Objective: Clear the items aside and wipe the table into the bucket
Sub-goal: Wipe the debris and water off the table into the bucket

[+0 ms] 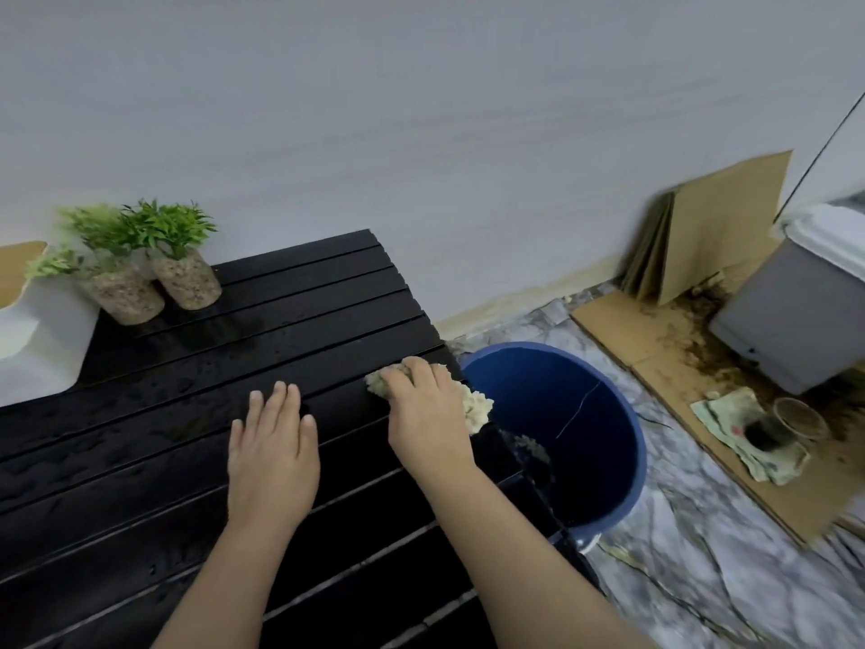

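The potted plants and a white container stand grouped at the far left corner of the black slatted worktop, so clearing appears complete and wiping is judged to be well along. The right hand is clenched on a pale cloth at the worktop's right edge, directly above the blue bucket on the floor, while the left hand lies flat and released on the slats. The wet sheen leaves remaining dirt hard to make out, and the near worktop edge is cut off.
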`<state>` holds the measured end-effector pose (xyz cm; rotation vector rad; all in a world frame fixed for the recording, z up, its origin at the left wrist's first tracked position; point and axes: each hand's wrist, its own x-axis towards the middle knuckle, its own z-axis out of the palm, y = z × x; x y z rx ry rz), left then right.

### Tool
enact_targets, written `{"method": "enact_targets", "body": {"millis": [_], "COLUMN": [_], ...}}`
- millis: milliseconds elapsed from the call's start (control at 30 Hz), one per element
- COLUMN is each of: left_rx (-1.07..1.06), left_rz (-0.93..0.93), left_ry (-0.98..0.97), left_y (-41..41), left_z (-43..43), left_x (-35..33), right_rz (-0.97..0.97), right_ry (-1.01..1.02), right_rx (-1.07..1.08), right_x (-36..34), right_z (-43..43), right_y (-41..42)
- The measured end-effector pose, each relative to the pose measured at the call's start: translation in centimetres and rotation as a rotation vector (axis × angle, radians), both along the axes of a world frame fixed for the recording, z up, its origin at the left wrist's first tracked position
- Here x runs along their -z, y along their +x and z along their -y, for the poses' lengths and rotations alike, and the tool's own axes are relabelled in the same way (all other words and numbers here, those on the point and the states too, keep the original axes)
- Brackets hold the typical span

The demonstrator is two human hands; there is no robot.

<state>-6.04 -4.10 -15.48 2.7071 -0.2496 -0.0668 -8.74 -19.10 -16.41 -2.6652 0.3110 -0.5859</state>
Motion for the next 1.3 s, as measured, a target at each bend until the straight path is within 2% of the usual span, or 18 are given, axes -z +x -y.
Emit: {"method": "enact_targets", "body": {"millis": [167,333,533,633,733,867,1033,1133,1233,1300], "left_rx": [0.007,0.030,0.040,0.042,0.040,0.042,0.038,0.079,0.087,0.084], "left_rz": [-0.036,0.012,0.046,0.046,0.043,0.042,-0.008,-0.037,-0.058,-0.034], "left_ry": [-0.015,0.074,0.075,0.078,0.072,0.021,-0.070,-0.076,-0.119,-0.075], "left_y": [-1.3,-1.5,-1.8,-1.8,-1.8,-1.7,-1.4,-1.3,-2.0,-3.1], "left_z": [4.0,4.4,4.4,4.3,4.3,4.2,3.6,3.2,2.2,1.4], "left_x": [0.5,1.0,1.4,1.4,1.5,1.5,1.1,1.0,0.4,0.3], "right_rz": [0.030,0.025,-0.010,-0.078,-0.028,0.052,0.004,-0.019,-0.125,-0.146], "right_ry": [-0.021,-0.018,-0.030,0.010,0.045,0.022,-0.022,-0.018,0.042,0.141], "right_rx": [-0.032,-0.077,0.118,0.127,0.168,0.040,-0.060,-0.026,0.124,0.257], "right_x": [-0.6,0.0,0.1,-0.1,-0.4,-1.0,0.0,0.1,0.3,0.1], "right_z": [0.1,0.1,3.3,5.0,5.9,3.0,-1.0,1.9,6.6,9.1], "right_y": [-1.3,-2.1,-1.4,-1.3,-1.6,-3.2,-5.0,-3.5,-2.2,-2.1]}}
